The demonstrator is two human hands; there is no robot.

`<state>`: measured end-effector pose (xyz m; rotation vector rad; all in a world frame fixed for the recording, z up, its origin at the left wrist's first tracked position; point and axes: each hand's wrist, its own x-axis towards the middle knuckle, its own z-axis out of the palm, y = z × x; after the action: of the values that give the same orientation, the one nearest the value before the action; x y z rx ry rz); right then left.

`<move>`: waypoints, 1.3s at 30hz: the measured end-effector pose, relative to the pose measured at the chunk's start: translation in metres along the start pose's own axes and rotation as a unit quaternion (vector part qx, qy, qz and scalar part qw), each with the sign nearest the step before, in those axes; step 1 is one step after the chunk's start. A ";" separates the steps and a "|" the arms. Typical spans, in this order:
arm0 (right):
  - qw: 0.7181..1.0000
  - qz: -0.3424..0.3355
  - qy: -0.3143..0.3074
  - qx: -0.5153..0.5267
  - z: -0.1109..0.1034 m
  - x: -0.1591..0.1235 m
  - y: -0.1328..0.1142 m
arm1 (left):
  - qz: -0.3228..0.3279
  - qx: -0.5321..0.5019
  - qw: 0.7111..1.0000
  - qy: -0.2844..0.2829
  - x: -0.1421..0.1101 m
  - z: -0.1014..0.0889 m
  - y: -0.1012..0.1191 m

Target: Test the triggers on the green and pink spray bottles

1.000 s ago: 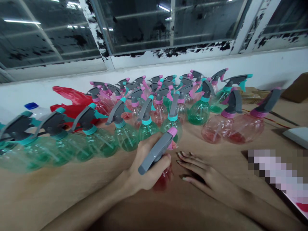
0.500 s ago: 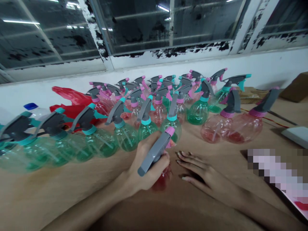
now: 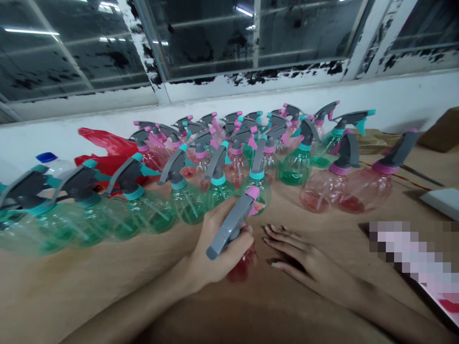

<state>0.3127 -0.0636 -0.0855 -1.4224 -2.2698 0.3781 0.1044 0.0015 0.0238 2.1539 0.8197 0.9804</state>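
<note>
My left hand (image 3: 215, 248) is wrapped around the neck of a spray bottle (image 3: 233, 224) with a grey head, pink nozzle and clear red body. The fingers and palm hide most of its collar and body. To its right, my right hand (image 3: 297, 253) rests on the table with fingers stretched out, holding nothing. Just beyond the held bottle stand a green spray bottle (image 3: 255, 188) and another green spray bottle (image 3: 219, 188), both with teal collars. Two pink spray bottles (image 3: 317, 196) stand side by side beyond my right hand.
More green spray bottles (image 3: 147, 210) form a row to the left, with several pink and green ones behind. A red plastic bag (image 3: 107, 143) and a blue-capped bottle (image 3: 48, 162) are at the back left. Cardboard (image 3: 442, 131) and a white object (image 3: 442, 203) lie on the right.
Almost nothing differs. The grey spray head in my left hand has shifted very slightly upward; my right hand stays in place.
</note>
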 end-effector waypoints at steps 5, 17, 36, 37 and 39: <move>1.000 -0.002 0.004 0.002 0.001 0.000 0.000 | 0.005 -0.003 1.000 0.003 0.000 0.000 0.001; 1.000 -0.003 -0.001 -0.003 -0.001 0.001 0.000 | 0.008 -0.012 1.000 0.007 0.000 0.001 0.002; 1.000 -0.002 0.003 -0.005 -0.001 0.000 0.000 | 0.046 -0.002 0.999 -0.027 0.004 -0.004 0.001; 1.000 -0.001 0.003 -0.003 -0.001 0.000 0.000 | 0.040 -0.001 0.999 -0.028 0.003 -0.004 0.001; 1.000 -0.001 0.004 -0.003 -0.002 0.000 -0.001 | 0.025 0.005 0.999 -0.030 0.003 -0.004 0.000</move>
<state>0.3127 -0.0638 -0.0833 -1.4223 -2.2672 0.3653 0.1026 0.0046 0.0270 2.2113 0.7460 0.9343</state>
